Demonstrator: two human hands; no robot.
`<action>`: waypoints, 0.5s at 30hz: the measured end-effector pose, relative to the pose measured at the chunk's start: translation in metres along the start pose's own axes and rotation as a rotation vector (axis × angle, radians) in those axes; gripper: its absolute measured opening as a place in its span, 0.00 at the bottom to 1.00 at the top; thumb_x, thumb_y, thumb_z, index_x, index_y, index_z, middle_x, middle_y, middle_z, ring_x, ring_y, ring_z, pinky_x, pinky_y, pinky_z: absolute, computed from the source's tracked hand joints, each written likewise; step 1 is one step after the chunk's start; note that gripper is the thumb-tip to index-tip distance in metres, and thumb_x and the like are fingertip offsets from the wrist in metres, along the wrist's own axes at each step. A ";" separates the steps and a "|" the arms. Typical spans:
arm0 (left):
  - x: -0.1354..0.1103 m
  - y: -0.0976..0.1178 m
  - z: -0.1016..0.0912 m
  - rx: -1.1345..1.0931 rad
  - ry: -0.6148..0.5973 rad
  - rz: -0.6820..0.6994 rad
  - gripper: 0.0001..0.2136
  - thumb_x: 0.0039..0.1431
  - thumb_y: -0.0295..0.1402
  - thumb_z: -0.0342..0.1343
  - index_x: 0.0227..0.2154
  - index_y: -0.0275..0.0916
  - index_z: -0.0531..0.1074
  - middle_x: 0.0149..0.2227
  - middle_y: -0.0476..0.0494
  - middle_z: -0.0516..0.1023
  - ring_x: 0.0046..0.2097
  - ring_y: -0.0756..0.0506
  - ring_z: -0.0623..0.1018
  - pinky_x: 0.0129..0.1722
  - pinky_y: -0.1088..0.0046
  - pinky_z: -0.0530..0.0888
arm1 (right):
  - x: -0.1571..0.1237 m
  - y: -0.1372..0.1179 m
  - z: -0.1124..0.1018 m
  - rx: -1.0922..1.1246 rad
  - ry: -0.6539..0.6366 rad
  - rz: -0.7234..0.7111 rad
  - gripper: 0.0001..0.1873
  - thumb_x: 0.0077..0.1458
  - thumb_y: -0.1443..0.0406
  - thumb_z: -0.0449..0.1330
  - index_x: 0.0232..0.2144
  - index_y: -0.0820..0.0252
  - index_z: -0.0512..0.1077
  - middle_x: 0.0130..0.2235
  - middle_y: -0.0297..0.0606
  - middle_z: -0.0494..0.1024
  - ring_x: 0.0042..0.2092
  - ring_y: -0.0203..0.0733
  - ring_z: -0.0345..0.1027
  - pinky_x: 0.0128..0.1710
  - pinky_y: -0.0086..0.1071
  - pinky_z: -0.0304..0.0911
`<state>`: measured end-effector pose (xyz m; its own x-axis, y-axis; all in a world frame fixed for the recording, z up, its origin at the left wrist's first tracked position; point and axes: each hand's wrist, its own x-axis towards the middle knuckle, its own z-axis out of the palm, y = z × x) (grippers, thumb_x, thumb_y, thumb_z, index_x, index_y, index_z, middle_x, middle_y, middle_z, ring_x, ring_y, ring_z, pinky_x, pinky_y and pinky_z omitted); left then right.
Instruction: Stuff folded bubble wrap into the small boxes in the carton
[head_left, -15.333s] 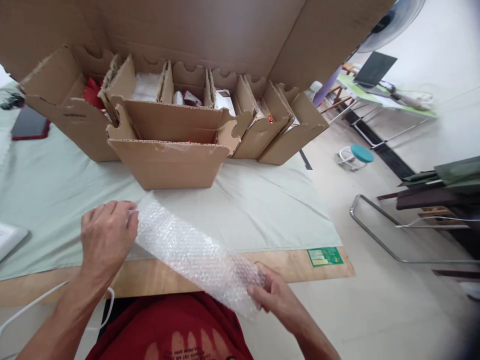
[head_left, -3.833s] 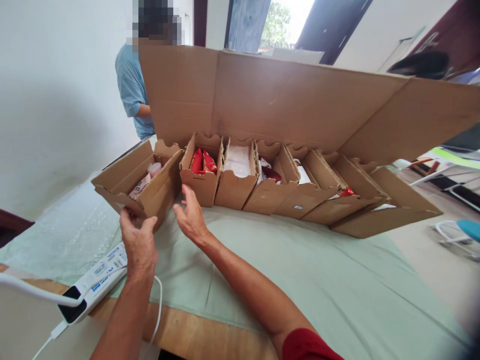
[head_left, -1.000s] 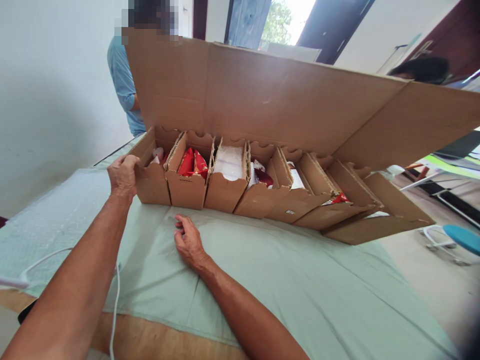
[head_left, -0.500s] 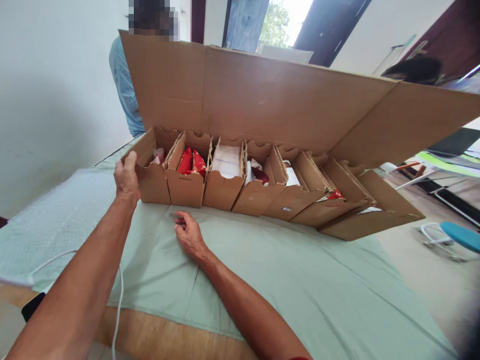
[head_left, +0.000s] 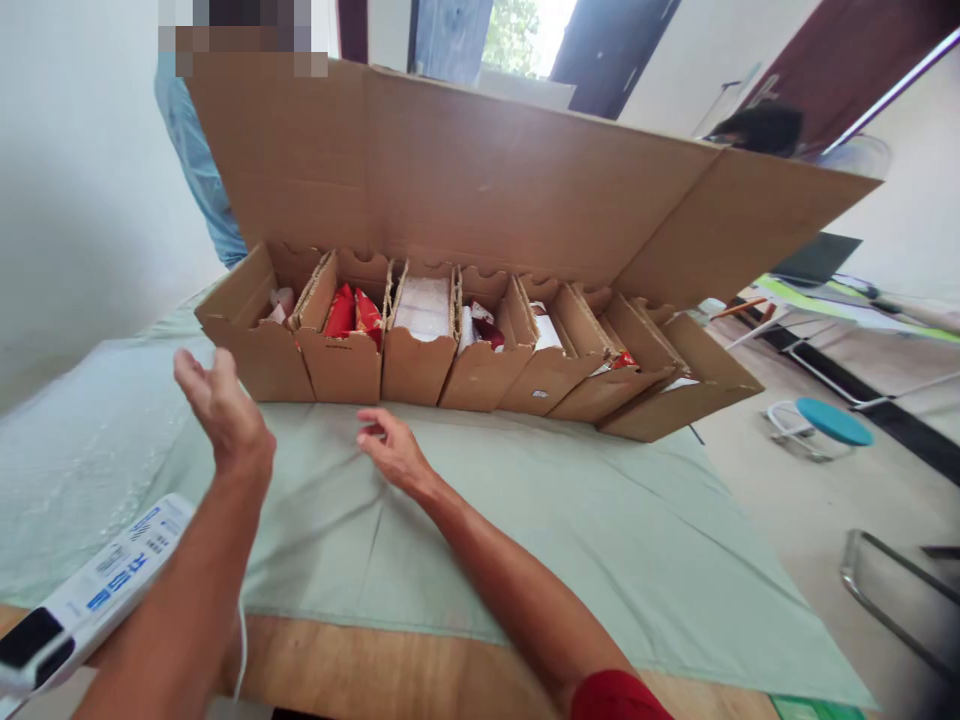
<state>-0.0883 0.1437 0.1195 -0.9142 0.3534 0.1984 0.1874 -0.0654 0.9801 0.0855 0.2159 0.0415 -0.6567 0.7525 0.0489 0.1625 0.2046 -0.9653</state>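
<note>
Several narrow cardboard bins stand side by side in a row on a pale green cloth (head_left: 480, 540). My left hand (head_left: 229, 405) is raised just in front of the leftmost bin (head_left: 259, 360), fingers apart, holding nothing. Over the cloth, before the second bin (head_left: 345, 370), hovers my right hand (head_left: 394, 450), its fingers loosely curved with nothing between them. Red packets (head_left: 354, 312) fill that second bin. The third holds a bubble-wrapped white item (head_left: 425, 307). A dark red item (head_left: 487, 325) shows in the fourth. Contents of the right-hand bins are partly hidden by their walls.
A tall cardboard panel (head_left: 510, 180) rises behind the bins. Left of my arm lie bubble wrap (head_left: 82, 430) and a white box with blue print (head_left: 127, 570). A person in a light blue sleeve (head_left: 199, 160) stands behind the panel. A blue stool (head_left: 832, 422) stands right.
My left hand has let go of the leftmost bin's edge and come back toward me. The right hand stays near the same place. The view has shifted, showing more on the right.
</note>
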 end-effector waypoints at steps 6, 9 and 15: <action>-0.198 -0.025 -0.010 0.053 -0.445 -0.136 0.31 0.57 0.43 0.61 0.64 0.58 0.63 0.71 0.42 0.61 0.73 0.33 0.59 0.72 0.45 0.54 | -0.098 0.016 -0.040 0.121 -0.111 0.116 0.11 0.57 0.64 0.60 0.41 0.58 0.79 0.36 0.34 0.81 0.37 0.38 0.73 0.41 0.32 0.68; -0.254 -0.030 -0.012 0.099 -0.691 -0.095 0.31 0.57 0.43 0.61 0.64 0.58 0.64 0.72 0.42 0.58 0.73 0.30 0.57 0.72 0.42 0.55 | -0.135 0.019 -0.062 0.182 -0.057 0.164 0.11 0.58 0.61 0.60 0.40 0.58 0.79 0.36 0.36 0.81 0.36 0.38 0.73 0.39 0.31 0.68; -0.262 0.008 0.037 0.056 -0.740 -0.077 0.34 0.55 0.36 0.57 0.66 0.57 0.60 0.75 0.42 0.51 0.75 0.33 0.53 0.73 0.45 0.55 | -0.159 0.036 -0.065 0.034 0.078 0.078 0.13 0.62 0.57 0.57 0.40 0.55 0.80 0.36 0.39 0.82 0.35 0.44 0.76 0.33 0.34 0.72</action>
<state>0.1659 0.0855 0.0756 -0.4483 0.8923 0.0539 0.1691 0.0255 0.9853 0.2438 0.1442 0.0156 -0.5833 0.8122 -0.0077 0.1848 0.1235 -0.9750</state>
